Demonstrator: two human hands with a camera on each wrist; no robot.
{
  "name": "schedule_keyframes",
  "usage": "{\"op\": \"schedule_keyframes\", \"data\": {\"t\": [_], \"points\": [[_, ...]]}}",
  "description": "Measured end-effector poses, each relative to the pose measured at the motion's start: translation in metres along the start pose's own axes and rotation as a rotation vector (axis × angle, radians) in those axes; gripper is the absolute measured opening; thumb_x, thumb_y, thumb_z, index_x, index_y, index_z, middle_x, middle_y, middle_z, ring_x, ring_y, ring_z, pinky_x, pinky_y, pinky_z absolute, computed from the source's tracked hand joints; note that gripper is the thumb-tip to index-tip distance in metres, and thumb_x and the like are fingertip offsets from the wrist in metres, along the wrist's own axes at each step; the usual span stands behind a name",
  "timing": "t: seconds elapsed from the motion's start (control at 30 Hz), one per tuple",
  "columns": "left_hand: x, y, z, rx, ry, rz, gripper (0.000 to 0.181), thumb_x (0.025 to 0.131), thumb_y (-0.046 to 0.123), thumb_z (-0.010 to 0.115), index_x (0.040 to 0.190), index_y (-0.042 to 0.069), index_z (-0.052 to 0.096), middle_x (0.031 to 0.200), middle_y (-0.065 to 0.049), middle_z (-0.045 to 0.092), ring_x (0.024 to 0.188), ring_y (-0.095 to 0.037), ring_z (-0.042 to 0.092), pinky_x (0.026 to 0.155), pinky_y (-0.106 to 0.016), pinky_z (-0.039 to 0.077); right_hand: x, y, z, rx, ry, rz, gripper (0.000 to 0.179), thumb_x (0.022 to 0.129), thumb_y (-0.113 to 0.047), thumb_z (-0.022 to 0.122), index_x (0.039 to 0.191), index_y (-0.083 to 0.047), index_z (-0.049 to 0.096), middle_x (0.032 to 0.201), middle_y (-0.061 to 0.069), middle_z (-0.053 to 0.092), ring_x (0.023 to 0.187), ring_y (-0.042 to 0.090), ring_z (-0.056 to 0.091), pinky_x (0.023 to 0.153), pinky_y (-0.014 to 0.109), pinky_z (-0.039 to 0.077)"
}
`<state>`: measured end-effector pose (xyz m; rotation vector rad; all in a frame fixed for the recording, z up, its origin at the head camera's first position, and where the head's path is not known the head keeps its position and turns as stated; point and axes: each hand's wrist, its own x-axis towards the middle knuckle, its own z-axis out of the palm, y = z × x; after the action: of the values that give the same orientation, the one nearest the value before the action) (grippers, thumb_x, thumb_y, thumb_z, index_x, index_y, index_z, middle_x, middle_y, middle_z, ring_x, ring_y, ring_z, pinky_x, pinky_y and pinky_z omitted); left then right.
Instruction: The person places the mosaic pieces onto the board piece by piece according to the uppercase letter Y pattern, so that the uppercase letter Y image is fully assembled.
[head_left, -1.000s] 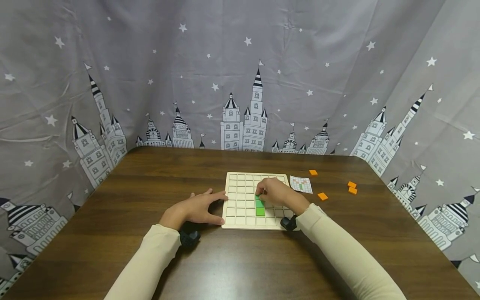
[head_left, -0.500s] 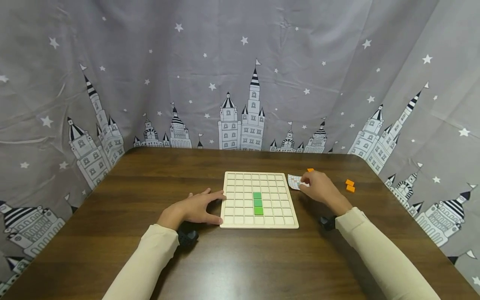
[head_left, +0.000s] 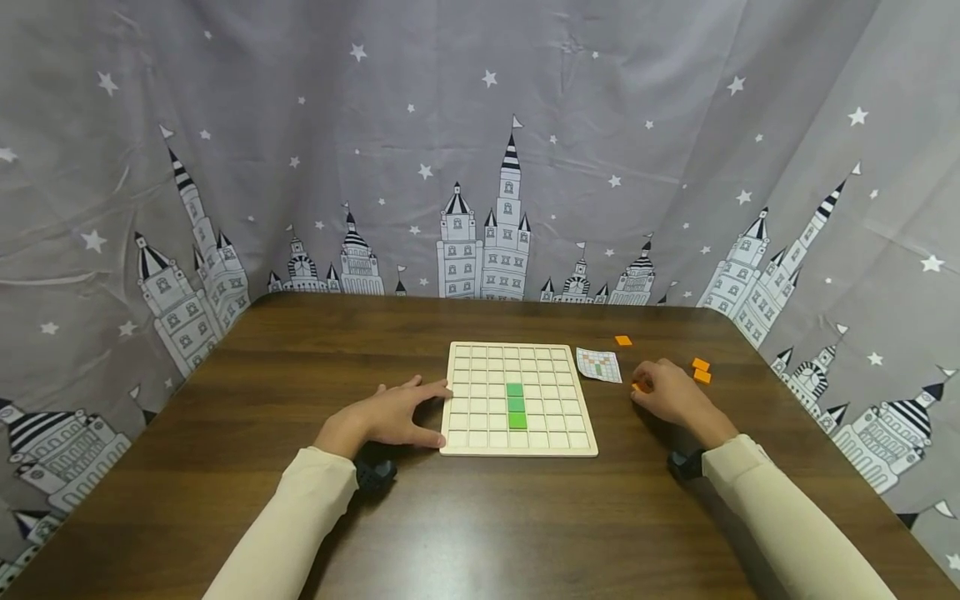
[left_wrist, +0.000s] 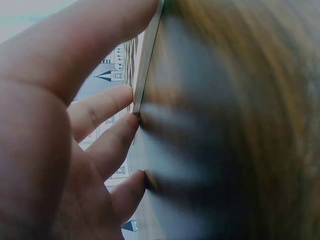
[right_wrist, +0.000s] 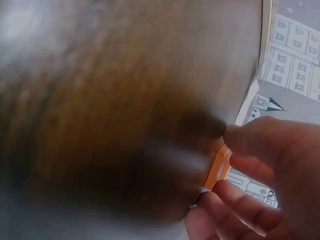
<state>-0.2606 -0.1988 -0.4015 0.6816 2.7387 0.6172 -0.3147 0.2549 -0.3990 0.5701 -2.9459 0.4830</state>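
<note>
Left hand (head_left: 388,416) spread against the grid board (head_left: 551,407) from 9 o'clock, probably steadying it; right hand (head_left: 675,397) out at 3, pinching an orange tile (right_wrist: 216,168).

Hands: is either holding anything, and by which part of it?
The right hand pinches an orange tile by opposite edges; the left hand only touches the board.

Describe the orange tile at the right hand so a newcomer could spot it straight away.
On the brown table, find the pale grid board, then the printed card beside its right edge. Right of that card and nearer the person, the right hand has the orange tile between thumb and fingers; the other three orange tiles lie untouched.
</note>
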Motion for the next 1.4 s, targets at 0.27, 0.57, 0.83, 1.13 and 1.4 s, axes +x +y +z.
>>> {"op": "schedule_keyframes", "data": {"t": [0.27, 0.57, 0.83, 1.13, 1.4], "points": [[0.000, -0.001, 0.001, -0.004, 0.011, 0.015, 0.077, 0.085, 0.050, 0.078, 0.149, 0.018, 0.049, 0.163, -0.005, 0.033, 0.149, -0.044, 0.019, 0.104, -0.081, 0.010, 0.003, -0.002, 0.000, -0.040, -0.023, -0.034, 0.018, 0.088, -0.007, 0.071, 0.104, 0.002, 0.071, 0.094, 0.019, 0.063, 0.081, 0.032, 0.058, 0.076, 0.052, 0.051], [-0.003, 0.000, -0.001, -0.004, 0.010, 0.017, 0.076, 0.086, 0.050, 0.077, 0.150, 0.019, 0.049, 0.163, -0.005, 0.032, 0.150, -0.043, 0.018, 0.106, -0.080, 0.009, 0.006, -0.004, 0.000, -0.049, -0.050, -0.060, 0.013, 0.085, -0.003, 0.072, 0.098, 0.000, 0.073, 0.091, 0.018, 0.066, 0.086, 0.037, 0.063, 0.079, 0.055, 0.052], [-0.004, 0.000, -0.001, -0.008, 0.002, 0.010, 0.077, 0.086, 0.051, 0.077, 0.151, 0.020, 0.048, 0.163, -0.003, 0.031, 0.150, -0.042, 0.017, 0.106, -0.079, 0.007, 0.009, -0.007, 0.002, -0.045, -0.041, -0.076, 0.011, 0.081, -0.002, 0.074, 0.092, -0.003, 0.071, 0.084, 0.013, 0.065, 0.076, 0.032, 0.060, 0.071, 0.051, 0.052], [-0.004, -0.001, -0.002, 0.000, 0.007, -0.007, 0.078, 0.086, 0.051, 0.077, 0.152, 0.021, 0.047, 0.164, -0.001, 0.031, 0.151, -0.039, 0.017, 0.108, -0.077, 0.006, 0.029, -0.036, 0.000, 0.037, 0.044, -0.200, 0.010, 0.081, 0.001, 0.070, 0.090, -0.002, 0.071, 0.084, 0.009, 0.065, 0.078, 0.028, 0.060, 0.071, 0.047, 0.052], [-0.004, 0.000, 0.000, -0.009, 0.002, -0.006, 0.077, 0.086, 0.052, 0.077, 0.151, 0.021, 0.048, 0.163, -0.001, 0.032, 0.150, -0.041, 0.017, 0.107, -0.078, 0.007, 0.063, -0.092, 0.006, 0.121, -0.033, -0.413, 0.015, 0.086, 0.003, 0.073, 0.100, 0.000, 0.071, 0.092, 0.008, 0.063, 0.087, 0.026, 0.059, 0.075, 0.040, 0.053]]}}
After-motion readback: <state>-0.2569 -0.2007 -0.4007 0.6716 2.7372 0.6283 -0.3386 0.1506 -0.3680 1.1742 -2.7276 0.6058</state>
